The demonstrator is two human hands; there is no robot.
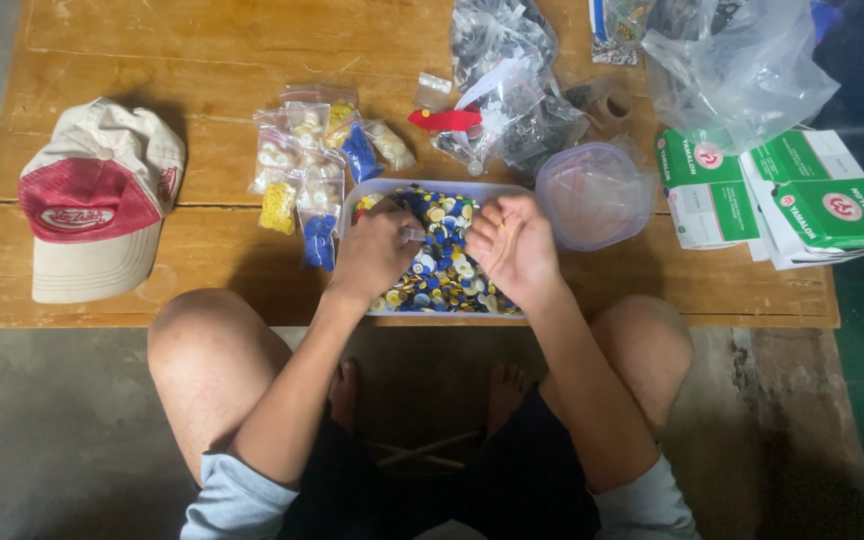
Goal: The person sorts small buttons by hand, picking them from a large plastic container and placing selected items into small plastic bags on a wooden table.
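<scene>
Both hands' fingers curl over the button tray (352, 205); left hand (372, 252) seemingly pinches a small bag (413, 235).

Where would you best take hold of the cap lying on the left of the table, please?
Probably by the brim of the cap. It lies crown up, with the stiff beige brim pointing toward the near table edge and nothing around it, so a pinch from the near side looks easiest. The soft crown would likely crumple. Both the left hand and right hand are over the tray of buttons.
</scene>
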